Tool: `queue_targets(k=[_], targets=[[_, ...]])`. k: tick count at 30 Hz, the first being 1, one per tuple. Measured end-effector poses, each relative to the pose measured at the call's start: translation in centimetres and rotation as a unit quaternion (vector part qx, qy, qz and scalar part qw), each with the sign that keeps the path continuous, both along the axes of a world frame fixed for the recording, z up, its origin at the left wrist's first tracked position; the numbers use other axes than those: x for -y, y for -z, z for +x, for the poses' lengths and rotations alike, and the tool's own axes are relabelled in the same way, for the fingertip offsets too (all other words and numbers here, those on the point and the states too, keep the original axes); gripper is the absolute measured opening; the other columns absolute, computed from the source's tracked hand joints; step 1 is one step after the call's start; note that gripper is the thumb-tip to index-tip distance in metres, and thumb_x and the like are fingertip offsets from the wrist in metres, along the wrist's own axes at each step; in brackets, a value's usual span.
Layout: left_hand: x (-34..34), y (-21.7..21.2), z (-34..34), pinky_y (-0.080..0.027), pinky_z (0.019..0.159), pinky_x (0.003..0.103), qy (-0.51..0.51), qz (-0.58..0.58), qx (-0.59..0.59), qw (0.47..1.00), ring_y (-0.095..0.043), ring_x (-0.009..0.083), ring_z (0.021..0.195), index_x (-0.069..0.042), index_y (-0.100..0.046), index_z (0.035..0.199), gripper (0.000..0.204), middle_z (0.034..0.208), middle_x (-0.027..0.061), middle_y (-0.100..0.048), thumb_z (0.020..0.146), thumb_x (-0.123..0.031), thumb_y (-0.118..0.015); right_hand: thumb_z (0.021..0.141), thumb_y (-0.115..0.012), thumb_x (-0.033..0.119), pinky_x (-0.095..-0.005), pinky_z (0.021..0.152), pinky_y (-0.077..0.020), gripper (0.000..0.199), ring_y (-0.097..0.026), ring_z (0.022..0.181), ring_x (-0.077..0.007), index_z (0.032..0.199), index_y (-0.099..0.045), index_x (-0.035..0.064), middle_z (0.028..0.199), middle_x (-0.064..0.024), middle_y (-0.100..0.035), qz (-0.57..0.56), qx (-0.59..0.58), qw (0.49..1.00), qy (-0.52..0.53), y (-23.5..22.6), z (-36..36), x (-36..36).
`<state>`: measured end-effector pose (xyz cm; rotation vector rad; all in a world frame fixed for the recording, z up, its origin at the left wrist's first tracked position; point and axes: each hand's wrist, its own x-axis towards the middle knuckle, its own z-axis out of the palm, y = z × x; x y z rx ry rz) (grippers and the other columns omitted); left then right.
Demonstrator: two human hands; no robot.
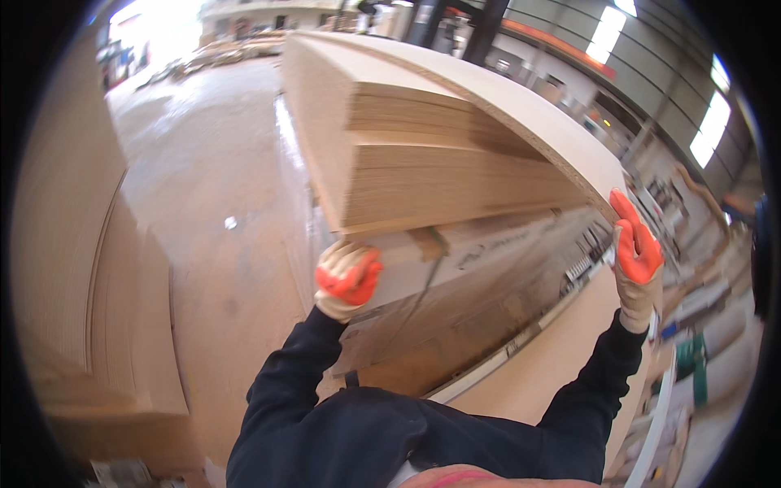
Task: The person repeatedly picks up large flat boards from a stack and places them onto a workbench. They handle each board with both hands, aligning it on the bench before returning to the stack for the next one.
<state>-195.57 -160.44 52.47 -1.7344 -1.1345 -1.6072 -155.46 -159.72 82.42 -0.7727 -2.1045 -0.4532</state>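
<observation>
A long pale particle board [521,106] lies askew on top of a tall stack of light-brown boards [455,183], its near end jutting out to the right. My right hand [637,259], in a cream glove with an orange palm, grips the near right corner of this board. My left hand [348,276], gloved alike, is curled into a loose fist just below the stack's near left corner. Nothing shows in it. Whether its fingertips touch the stack, I cannot tell. Beneath the stack is a wrapped, pale base [488,260] with a dark strap.
At left stands another stack of brown boards [69,244]. A flat tan panel with a metal rail [480,366] lies close before me on the right. Machinery and clutter [691,342] fill the far right. A small white scrap [231,222] is on the floor.
</observation>
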Motion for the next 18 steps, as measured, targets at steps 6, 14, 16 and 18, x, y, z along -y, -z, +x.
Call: queue_targets(k=[6, 14, 16, 18], targets=[[-1.0, -15.0, 12.9, -0.041, 0.119, 0.058, 0.046, 0.048, -0.080, 0.995, -0.055, 0.0476, 0.142, 0.002, -0.061, 0.148, 0.079, 0.149, 0.0252, -0.063, 0.081, -0.029, -0.089, 0.111, -0.062, 0.020, -0.0370, 0.107, -0.0545, 0.041, -0.071, 0.126, -0.0270, 0.147, -0.064, -0.0004, 0.141, -0.0168, -0.072, 0.091, -0.232, 0.928, -0.277, 4.2, 11.1, -5.1], [-16.2, -28.7, 20.2, -0.055, 0.108, 0.042, -0.018, -0.065, -0.212, 0.975, -0.071, 0.0310, 0.123, -0.015, -0.078, 0.126, 0.049, 0.128, 0.0107, -0.077, 0.077, -0.007, -0.083, 0.086, -0.079, 0.017, -0.0394, 0.080, -0.0591, 0.009, -0.076, 0.087, -0.0235, 0.093, -0.077, 0.0109, 0.098, -0.0067, -0.080, 0.221, -0.281, 0.922, -0.150, 3.6, 11.7, -7.5], [-16.6, -28.4, 19.5, -0.054, 0.110, 0.041, 0.019, -0.063, -0.213, 0.975, -0.070, 0.0326, 0.127, -0.015, -0.076, 0.132, 0.053, 0.132, 0.0126, -0.076, 0.080, -0.008, -0.082, 0.085, -0.079, 0.020, -0.0427, 0.077, -0.0554, 0.007, -0.072, 0.081, -0.0282, 0.086, -0.074, 0.0149, 0.091, -0.0063, -0.078, 0.259, -0.296, 0.908, -0.144, 3.6, 11.4, -7.6], [-16.5, -28.2, 19.2, -0.053, 0.112, 0.041, 0.003, -0.085, -0.217, 0.972, -0.069, 0.0336, 0.129, -0.015, -0.076, 0.134, 0.054, 0.135, 0.0144, -0.075, 0.080, -0.009, -0.081, 0.089, -0.074, 0.022, -0.0446, 0.075, -0.0536, 0.007, -0.069, 0.076, -0.0274, 0.087, -0.075, 0.0150, 0.093, -0.0049, -0.078, 0.243, -0.310, 0.911, -0.120, 3.7, 11.3, -7.4]])
